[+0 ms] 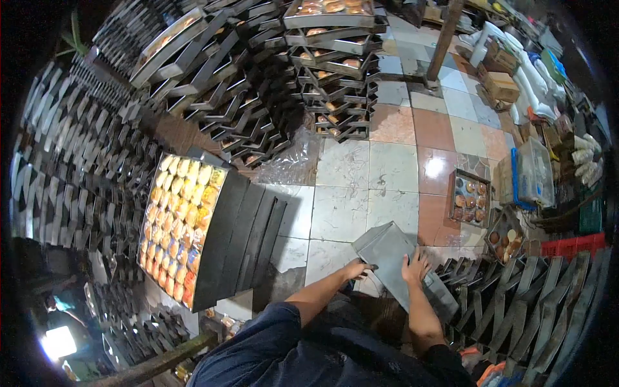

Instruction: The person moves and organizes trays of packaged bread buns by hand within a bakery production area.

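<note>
A grey metal tray [391, 255], or a few of them nested, sits at an angle low in front of my body, its plain outer side toward me. At its near left edge, my left hand [356, 269] has its fingers curled against the rim. My right hand [416, 267] lies on the right part of the metal with fingers spread. To the left stands a stack of deep trays [242, 238], the top one filled with rows of packaged buns [177, 222].
Tall crisscrossed tray stacks rise at the far left [71, 168], at the back [332, 71] and at the right [535, 303]. A small tray of buns [469, 197] rests on the tiled floor [342, 168]. Clear plastic sheeting [290, 158], a plastic bin [532, 174] and a wooden post [445, 42] stand around.
</note>
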`<state>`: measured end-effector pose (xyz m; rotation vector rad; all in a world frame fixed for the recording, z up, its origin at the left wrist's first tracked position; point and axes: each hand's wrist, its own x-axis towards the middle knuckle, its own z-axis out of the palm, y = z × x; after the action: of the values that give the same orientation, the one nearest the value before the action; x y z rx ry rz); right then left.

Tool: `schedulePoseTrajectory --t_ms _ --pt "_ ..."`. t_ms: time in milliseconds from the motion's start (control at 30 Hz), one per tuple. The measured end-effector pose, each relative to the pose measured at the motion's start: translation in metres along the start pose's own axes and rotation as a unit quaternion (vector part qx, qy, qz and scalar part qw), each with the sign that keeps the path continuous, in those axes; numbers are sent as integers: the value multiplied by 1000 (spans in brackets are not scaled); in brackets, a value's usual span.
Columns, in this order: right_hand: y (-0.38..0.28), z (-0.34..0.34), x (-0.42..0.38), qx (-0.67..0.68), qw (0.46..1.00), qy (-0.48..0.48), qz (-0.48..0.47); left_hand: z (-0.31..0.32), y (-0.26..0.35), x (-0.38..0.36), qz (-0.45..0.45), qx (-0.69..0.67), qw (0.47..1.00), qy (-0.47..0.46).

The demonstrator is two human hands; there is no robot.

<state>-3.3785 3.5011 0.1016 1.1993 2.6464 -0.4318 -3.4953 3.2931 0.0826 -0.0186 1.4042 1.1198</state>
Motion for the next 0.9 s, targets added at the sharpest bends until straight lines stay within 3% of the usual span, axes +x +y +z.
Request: schedulePoseTrajectory --t_ms 33,67,133,200,267,333,367,400,467,500,567,600,667,700,767,833,900 --pt "-3 8 -2 -29 999 12 2 -11 10 -18 -23 76 997 -11" --pt "-6 15 -5 -58 998 26 2 -25 -6 -19 -21 66 998 -8" --pt "-11 25 -17 -61 998 3 3 -55 -45 -27 55 227 967 100" --pt "-29 36 -25 -80 996 -20 15 -97 -78 -58 59 207 969 122" --pt "-37 54 -36 -131 991 -7 30 -138 -119 -102 19 143 970 194" --pt "-28 76 -36 -147 988 19 44 -172 -165 -148 -20 176 944 278" --pt "-28 80 -35 -136 989 24 48 -187 -198 -167 -44 130 934 330" --pt "-31 74 -37 -233 970 37 51 -198 -237 -181 -69 84 919 379" --pt "-58 43 -46 -245 965 88 26 -216 -317 -214 -61 24 883 464" --pt "-72 36 -45 -253 963 95 15 -221 -339 -238 -65 0 872 485" --pt "-108 25 -41 -267 959 91 -10 -226 -376 -288 -192 -148 839 488" --pt "-127 20 -37 -272 959 71 -28 -228 -408 -301 -196 -167 831 493" --pt "-174 16 -27 -280 958 25 -60 -248 -455 -315 -237 -307 721 574" --pt "-199 16 -19 -281 956 -9 -77 -261 -465 -321 -235 -319 713 578" --pt "-245 20 9 -280 950 -78 -118 -293 -463 -349 -125 -443 440 771" --pt "-303 28 46 -248 947 -110 -172 -342 -478 -391 -91 -526 476 699" --pt "-382 38 88 -153 952 -101 -244 -389 -470 -418 -9 -509 400 762"
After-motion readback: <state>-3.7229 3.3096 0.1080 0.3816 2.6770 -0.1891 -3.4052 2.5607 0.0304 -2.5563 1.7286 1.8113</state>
